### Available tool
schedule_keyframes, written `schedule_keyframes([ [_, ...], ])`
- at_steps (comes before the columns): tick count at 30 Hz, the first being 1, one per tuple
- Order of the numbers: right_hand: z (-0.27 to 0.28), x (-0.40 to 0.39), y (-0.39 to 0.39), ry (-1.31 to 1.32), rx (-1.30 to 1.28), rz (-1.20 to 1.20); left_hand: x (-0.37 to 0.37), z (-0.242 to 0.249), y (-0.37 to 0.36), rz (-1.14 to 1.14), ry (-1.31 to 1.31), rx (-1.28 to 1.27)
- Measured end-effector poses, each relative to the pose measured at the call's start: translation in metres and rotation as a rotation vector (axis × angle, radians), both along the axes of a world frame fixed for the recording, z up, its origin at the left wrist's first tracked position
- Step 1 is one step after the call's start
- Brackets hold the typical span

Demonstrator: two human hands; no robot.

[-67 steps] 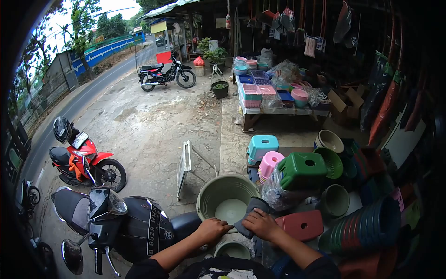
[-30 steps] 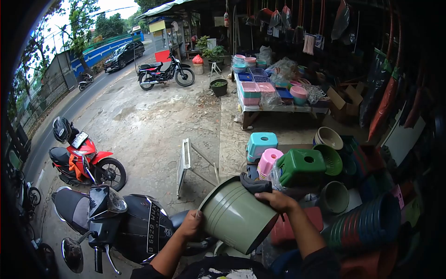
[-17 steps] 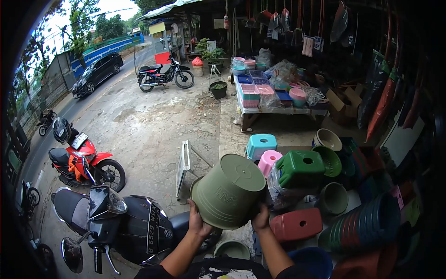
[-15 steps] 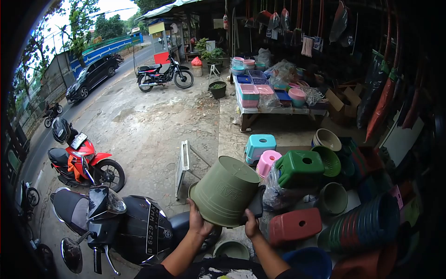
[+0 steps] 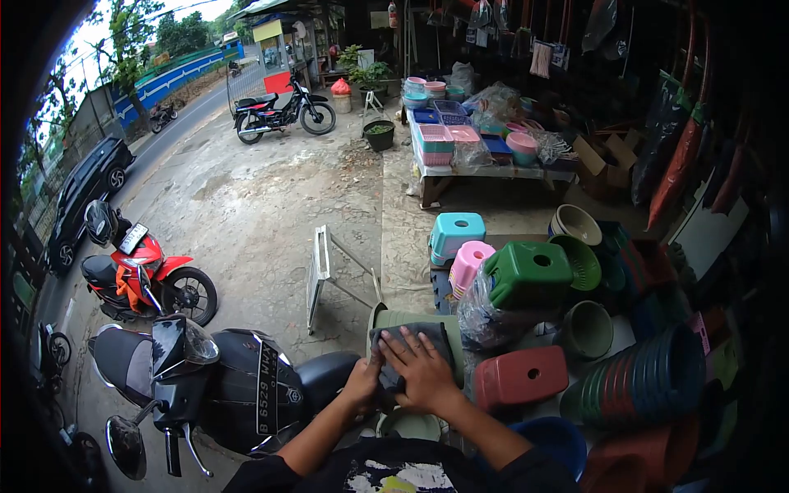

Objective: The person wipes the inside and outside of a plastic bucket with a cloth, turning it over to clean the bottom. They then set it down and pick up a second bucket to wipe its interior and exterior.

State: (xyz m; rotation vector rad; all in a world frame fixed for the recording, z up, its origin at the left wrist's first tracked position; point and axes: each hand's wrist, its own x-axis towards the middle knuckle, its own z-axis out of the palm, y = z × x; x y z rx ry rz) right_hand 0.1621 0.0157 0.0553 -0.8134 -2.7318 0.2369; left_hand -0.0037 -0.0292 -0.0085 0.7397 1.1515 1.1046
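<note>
In the head view a grey-green plastic bucket (image 5: 415,316) lies tilted in front of me, largely covered by a dark grey cloth (image 5: 449,335). My right hand (image 5: 422,374) rests flat on the cloth over the bucket's side, fingers stretched and slightly spread. My left hand (image 5: 362,381) is closed at the bucket's near left edge, its thumb up against the cloth; its other fingers are mostly hidden. Below my hands another green tub (image 5: 409,425) shows in part.
A black scooter (image 5: 222,382) stands close on my left, with a red scooter (image 5: 152,267) beyond. To the right are a red stool (image 5: 520,378), a green stool (image 5: 530,275) and stacked buckets (image 5: 637,386). A folding sign frame (image 5: 320,275) stands ahead.
The bucket has been lowered and turned. My right hand has moved from its rim onto the cloth, now spread over the side. The black car has moved down the road, toward the left.
</note>
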Motion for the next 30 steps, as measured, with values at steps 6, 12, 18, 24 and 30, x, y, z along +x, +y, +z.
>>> schedule_keyframes([
  [6,-0.026,0.044,0.077,0.229,-0.685,-0.119,-0.02,0.01,-0.015,-0.155,0.14,0.016],
  [12,-0.108,0.119,0.106,1.0,-1.814,-0.297,-0.033,-0.014,-0.021,0.051,-0.289,0.095],
  [18,-0.102,0.102,0.034,1.677,-1.728,-0.514,-0.014,-0.017,-0.023,0.165,-0.41,0.052],
  [24,-0.121,0.044,-0.02,1.596,-0.928,-0.621,0.016,-0.043,-0.014,0.188,-0.642,-0.101],
  [30,-0.056,0.023,-0.052,0.359,0.133,-0.65,0.041,-0.024,-0.017,0.292,-0.658,-0.186],
])
